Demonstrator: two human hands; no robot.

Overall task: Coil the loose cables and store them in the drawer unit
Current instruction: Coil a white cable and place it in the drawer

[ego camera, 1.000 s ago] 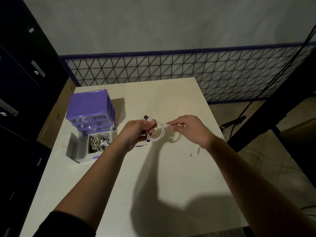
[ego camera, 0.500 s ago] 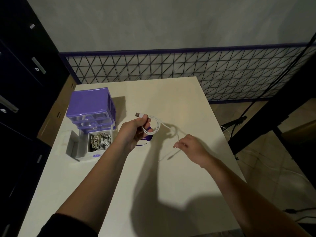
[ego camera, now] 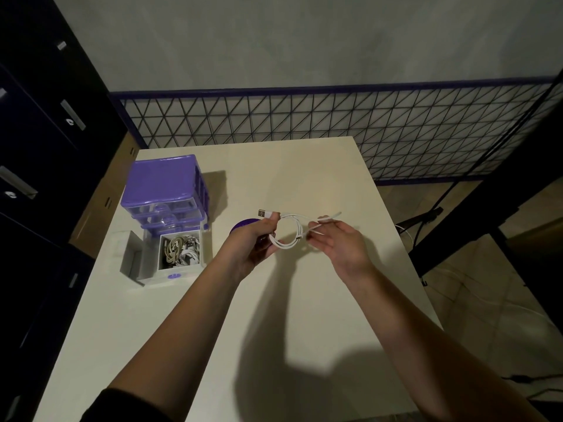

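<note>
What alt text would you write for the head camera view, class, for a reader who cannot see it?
Two bare hands hold a white cable wound into a loop above a pale table: the left hand grips the loop near its USB plug, the right hand pinches the free end. To the left, a purple drawer unit has its bottom drawer pulled out, with coiled cables inside.

Cream table [ego camera: 304, 178]: purple drawer unit [ego camera: 166, 190] at left, bottom drawer [ego camera: 179, 254] open, purple disc [ego camera: 243, 224] mid-table

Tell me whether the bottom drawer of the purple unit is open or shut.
Open. The bottom drawer is pulled forward out of the purple unit, and coiled cables show inside it from above.
</note>
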